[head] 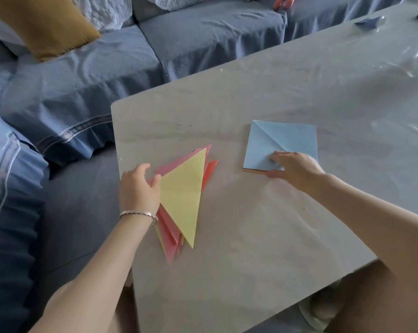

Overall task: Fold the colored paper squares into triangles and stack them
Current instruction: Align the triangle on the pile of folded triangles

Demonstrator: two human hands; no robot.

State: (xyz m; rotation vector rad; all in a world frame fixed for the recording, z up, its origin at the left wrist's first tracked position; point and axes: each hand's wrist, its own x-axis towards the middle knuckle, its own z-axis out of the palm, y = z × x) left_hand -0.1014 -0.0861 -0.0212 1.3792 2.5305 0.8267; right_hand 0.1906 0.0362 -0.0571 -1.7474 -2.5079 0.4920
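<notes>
A yellow folded triangle (184, 195) lies on top of a fanned stack of pink and red triangles (169, 236) at the table's left side. My left hand (138, 188), with a bracelet on the wrist, hovers at the stack's left edge with loosely curled fingers; its thumb touches the yellow triangle's corner. To the right lies a pile of paper squares with a light blue square (282, 143) on top, creased along one diagonal. My right hand (294, 168) rests on that pile's near right corner, fingers on the blue sheet and thumb at the pile's edge.
The grey table (251, 236) carries a wrinkled clear plastic cover. Its left and near edges are close to the papers. A blue sofa (83, 80) with a mustard cushion (42, 22) stands to the left and behind. A dark blue object (369, 22) lies at the far right.
</notes>
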